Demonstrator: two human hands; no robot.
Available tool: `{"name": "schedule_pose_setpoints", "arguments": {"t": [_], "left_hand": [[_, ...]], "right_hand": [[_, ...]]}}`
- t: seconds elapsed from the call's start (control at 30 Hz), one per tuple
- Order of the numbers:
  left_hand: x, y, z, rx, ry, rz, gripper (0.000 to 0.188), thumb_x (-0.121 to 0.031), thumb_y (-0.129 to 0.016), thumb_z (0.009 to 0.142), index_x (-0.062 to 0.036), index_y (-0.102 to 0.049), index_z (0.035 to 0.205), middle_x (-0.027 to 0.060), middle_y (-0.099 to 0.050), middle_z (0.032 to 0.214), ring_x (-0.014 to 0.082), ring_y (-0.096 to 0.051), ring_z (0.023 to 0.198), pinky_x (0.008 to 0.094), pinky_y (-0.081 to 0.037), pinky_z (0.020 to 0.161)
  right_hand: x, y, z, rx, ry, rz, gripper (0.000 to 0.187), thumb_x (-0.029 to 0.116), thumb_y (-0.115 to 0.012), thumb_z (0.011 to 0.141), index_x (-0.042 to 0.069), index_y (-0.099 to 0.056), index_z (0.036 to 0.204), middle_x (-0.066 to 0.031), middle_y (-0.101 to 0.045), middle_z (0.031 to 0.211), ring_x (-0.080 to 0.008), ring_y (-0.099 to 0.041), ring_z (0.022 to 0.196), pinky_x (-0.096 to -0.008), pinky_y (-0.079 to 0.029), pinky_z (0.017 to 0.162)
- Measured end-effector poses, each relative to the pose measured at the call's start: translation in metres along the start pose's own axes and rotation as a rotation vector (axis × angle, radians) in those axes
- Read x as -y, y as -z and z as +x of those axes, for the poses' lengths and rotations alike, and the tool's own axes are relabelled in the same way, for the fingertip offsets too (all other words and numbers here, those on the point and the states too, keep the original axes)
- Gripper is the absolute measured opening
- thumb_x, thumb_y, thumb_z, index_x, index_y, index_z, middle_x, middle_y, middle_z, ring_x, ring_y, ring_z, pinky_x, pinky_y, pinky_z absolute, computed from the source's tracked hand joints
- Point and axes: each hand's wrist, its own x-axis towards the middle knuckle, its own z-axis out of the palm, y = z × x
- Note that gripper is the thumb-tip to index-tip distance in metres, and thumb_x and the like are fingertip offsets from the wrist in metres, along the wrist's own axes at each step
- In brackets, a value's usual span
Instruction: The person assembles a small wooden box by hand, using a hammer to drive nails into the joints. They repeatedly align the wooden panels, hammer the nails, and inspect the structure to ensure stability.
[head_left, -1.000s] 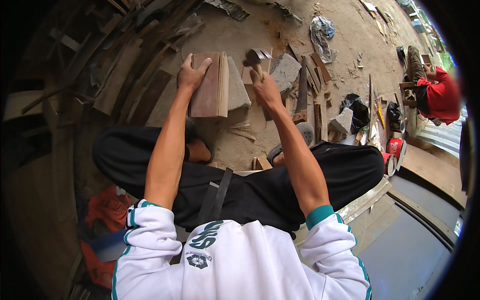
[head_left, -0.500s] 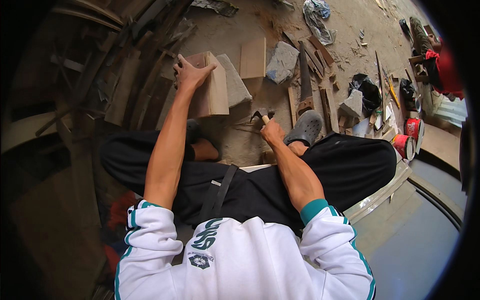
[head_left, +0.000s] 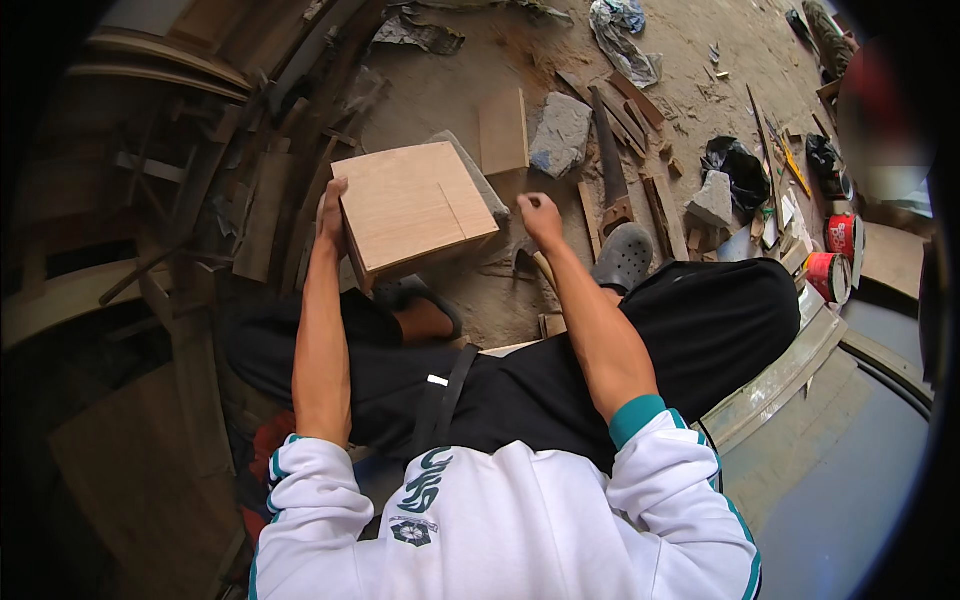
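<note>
A wooden box [head_left: 418,205] with a pale plywood face is tilted up in front of me, a thin line running across part of that face. My left hand [head_left: 332,215] grips the box along its left side, with most of the fingers out of sight behind it. To the right of the box, apart from it, hovers my right hand [head_left: 540,220]; its fingers are curled in, and whatever may be inside them is hidden. Beneath that wrist a hammer [head_left: 527,261] rests near the ground, its handle partly covered by my forearm.
A handsaw [head_left: 611,165] lies by my right shoe [head_left: 624,257]. Beyond the box are a wooden block [head_left: 503,130] and a concrete chunk [head_left: 562,134]. Scrap boards [head_left: 265,215] crowd the left. Red cans [head_left: 828,276] and a black plastic bag [head_left: 737,178] sit at right.
My right hand has let go of the hammer and moved up and forward. With my left hand the box has been turned, so its broad plywood face now shows.
</note>
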Motion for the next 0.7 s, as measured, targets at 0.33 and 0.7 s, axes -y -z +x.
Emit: {"name": "schedule_pose_setpoints", "arguments": {"t": [0.33,0.7], "left_hand": [[0.044,0.017,-0.025,0.226,-0.160,-0.425,0.070,-0.054,-0.046,0.085,0.0003,-0.051,0.129,0.0154,-0.060,0.114,0.0243,-0.060,0.102,0.0394,-0.051,0.082],[0.023,-0.009,-0.047,0.347,-0.410,-0.785,0.072,-0.063,-0.039,0.096,-0.0005,-0.050,0.131,0.0148,-0.062,0.115,0.0242,-0.060,0.105,0.0392,-0.052,0.084]], "right_hand": [[0.152,0.003,-0.047,0.513,0.241,0.506,0.067,0.048,-0.054,0.096,0.002,-0.043,0.143,-0.0184,-0.048,0.143,-0.0280,-0.040,0.136,-0.0341,-0.030,0.112],[0.221,0.028,-0.105,0.469,0.535,0.612,0.066,0.041,-0.065,0.092,0.005,-0.043,0.142,-0.0174,-0.056,0.126,-0.0213,-0.051,0.120,-0.0324,-0.037,0.105]]}}
